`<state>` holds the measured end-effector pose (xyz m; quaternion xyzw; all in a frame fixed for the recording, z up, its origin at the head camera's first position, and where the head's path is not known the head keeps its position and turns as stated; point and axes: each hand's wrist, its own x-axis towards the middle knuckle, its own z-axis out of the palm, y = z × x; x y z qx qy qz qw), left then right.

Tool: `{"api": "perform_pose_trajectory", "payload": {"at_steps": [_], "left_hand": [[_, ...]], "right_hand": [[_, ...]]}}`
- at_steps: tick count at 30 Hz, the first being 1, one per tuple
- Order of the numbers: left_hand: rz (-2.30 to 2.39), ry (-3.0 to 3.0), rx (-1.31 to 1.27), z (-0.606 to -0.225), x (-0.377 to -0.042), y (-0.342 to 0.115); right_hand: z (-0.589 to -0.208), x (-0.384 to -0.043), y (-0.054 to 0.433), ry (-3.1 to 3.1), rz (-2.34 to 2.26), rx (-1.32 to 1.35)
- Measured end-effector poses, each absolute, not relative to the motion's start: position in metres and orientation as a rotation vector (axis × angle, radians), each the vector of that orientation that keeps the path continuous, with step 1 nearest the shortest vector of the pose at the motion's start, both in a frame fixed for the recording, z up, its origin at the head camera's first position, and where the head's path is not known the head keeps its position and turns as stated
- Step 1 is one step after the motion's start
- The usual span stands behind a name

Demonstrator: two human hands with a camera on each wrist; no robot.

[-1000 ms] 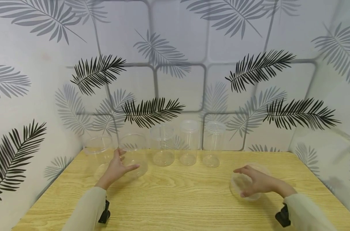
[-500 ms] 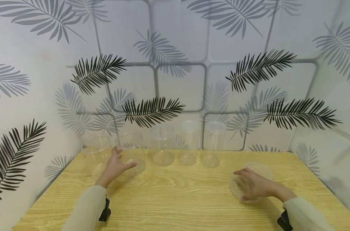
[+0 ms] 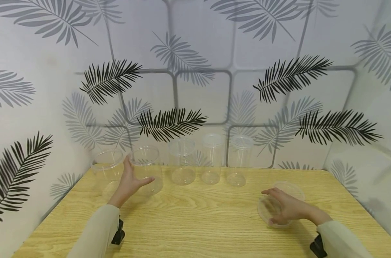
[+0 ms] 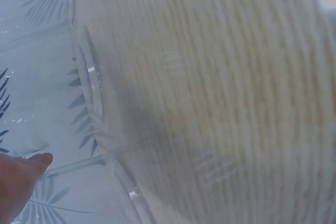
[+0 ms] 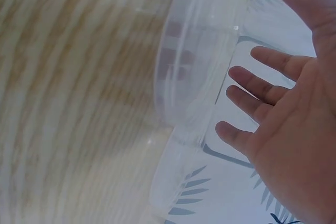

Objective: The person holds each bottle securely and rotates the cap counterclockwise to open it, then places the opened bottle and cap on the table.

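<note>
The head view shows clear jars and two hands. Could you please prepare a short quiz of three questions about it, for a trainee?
1. How many clear jars stand upright on the table?
2. True or false: the right hand is holding a jar.
3. Counting the jars from the left of the picture, which one does the left hand's thumb lie in front of? A: fourth. B: second. C: fifth.

Key: 1. Five. 2. False; it is by two clear round lids. 3. B.
</note>
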<state>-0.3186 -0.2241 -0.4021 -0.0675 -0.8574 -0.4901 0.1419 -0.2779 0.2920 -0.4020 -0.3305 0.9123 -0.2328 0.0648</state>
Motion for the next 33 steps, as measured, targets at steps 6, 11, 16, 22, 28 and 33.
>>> {"api": "perform_pose_trajectory", "payload": {"at_steps": [6, 11, 16, 22, 28, 33], "left_hand": [[-1.346, -2.416, -0.145, -0.390, -0.321, -0.219], [-1.261, -2.389, -0.139, -0.378, -0.320, -0.215], [-1.180, -2.378, -0.161, -0.363, -0.318, -0.212], [-1.114, -2.360, -0.255, -0.348, -0.315, -0.206], [-1.033, -2.334, -0.292, -0.338, -0.313, -0.196], [-1.028, -2.348, -0.330, -0.331, -0.309, -0.184]], "right_hand": [[-0.390, -0.281, 0.284, 2.853, -0.721, -1.030], [-0.380, -0.285, 0.271, 2.948, -0.773, -0.995], [-0.372, -0.291, 0.257, 3.011, -0.847, -0.985], [-0.360, -0.294, 0.238, 3.021, -0.931, -1.018], [-0.351, -0.296, 0.214, 2.995, -1.025, -1.045], [-0.348, -0.301, 0.193, 2.968, -1.109, -1.076]]}}
